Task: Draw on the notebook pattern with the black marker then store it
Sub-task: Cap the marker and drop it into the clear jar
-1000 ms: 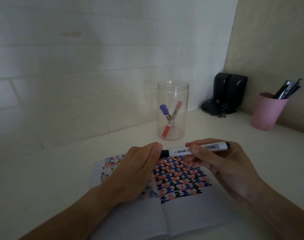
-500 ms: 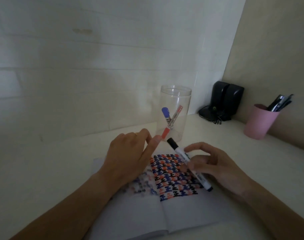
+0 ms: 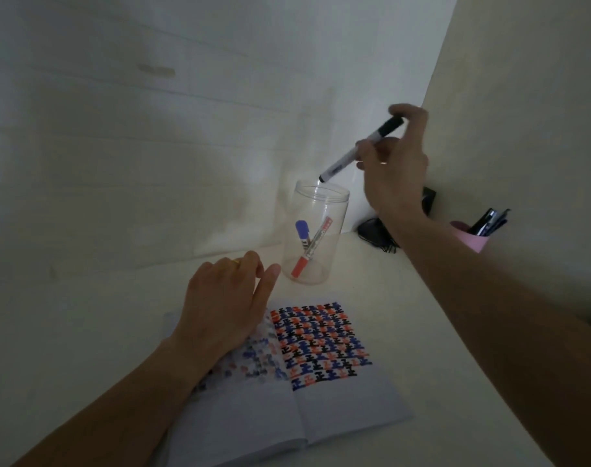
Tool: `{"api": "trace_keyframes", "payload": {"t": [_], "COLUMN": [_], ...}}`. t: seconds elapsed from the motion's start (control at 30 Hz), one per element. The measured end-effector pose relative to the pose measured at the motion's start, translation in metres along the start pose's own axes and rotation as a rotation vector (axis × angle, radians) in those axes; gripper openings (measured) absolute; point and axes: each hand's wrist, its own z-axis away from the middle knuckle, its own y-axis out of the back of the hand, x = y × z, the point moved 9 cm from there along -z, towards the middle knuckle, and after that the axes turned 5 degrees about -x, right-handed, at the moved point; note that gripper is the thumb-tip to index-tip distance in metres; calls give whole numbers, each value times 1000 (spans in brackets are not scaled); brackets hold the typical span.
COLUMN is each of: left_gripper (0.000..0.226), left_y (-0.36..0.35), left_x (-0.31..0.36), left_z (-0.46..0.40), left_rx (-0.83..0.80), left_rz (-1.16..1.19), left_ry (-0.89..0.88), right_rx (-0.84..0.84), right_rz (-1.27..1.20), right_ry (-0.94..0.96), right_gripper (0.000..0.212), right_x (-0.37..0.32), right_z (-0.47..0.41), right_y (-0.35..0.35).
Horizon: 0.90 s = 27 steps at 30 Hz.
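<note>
Right hand (image 3: 393,170) has lifted from the open patterned notebook (image 3: 321,345); its fingers grip the capped black marker (image 3: 361,150) above the clear plastic jar (image 3: 317,230). Left hand (image 3: 225,298) rests loosely open on the page. Storing is imminent.

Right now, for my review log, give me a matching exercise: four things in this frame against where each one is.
Things:
1. black-capped white marker
2. red-capped marker
3. left hand
4. dark pens

Places:
A. resting on the open patterned notebook's left page
B. inside the clear plastic jar, leaning beside a blue-capped marker
C. standing in the pink cup
D. held in the right hand, tilted just above the jar's mouth

Pairs: 1-D, 2-B, 3-A, 4-C
</note>
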Motion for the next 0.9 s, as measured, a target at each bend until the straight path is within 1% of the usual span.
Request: {"api": "trace_keyframes", "payload": {"t": [0.07, 0.17, 0.27, 0.37, 0.43, 0.53, 0.6, 0.67, 0.73, 0.83, 0.9], "left_gripper": [27, 33, 38, 36, 36, 37, 36, 37, 37, 38, 38], "left_y": [-4, -9, -12, -11, -10, -11, -11, -14, -18, -24, -32], "left_x": [-8, -12, -12, -11, -11, -10, -11, -11, -10, -2, 5], "left_z": [0, 1, 1, 1, 0, 0, 1, 2, 3, 3, 5], "left_rx": [-8, 0, -11, -3, 1, 0, 5, -8, -39, -99, -182], "left_rz": [-4, -42, -59, -32, -25, -36, -18, 6, 33, 54, 95], "left_ry": [52, 57, 59, 61, 53, 45, 47, 37, 15, -39, -74], "right_rx": [-45, -145, -267, -312, -333, -348, -320, -280, -279, -373, -453], "right_rz": [163, 426, 559, 599, 616, 586, 559, 535, 540, 562, 613], "right_ry": [38, 38, 37, -38, -57, -43, -5, 26, 26, -65, -153], "right_gripper": [38, 24, 24, 24, 21, 23, 26, 27, 26, 29, 33], "right_x": [4, 20, 30, 38, 40, 34, 24, 16, 18, 41, 58], "right_z": [-5, -9, -7, -4, -4, 0, 9, 26, 52, 101, 134], "right_y": [-19, -40, -55, -58, -60, -57, -47, -31, -15, 4, 14]}}
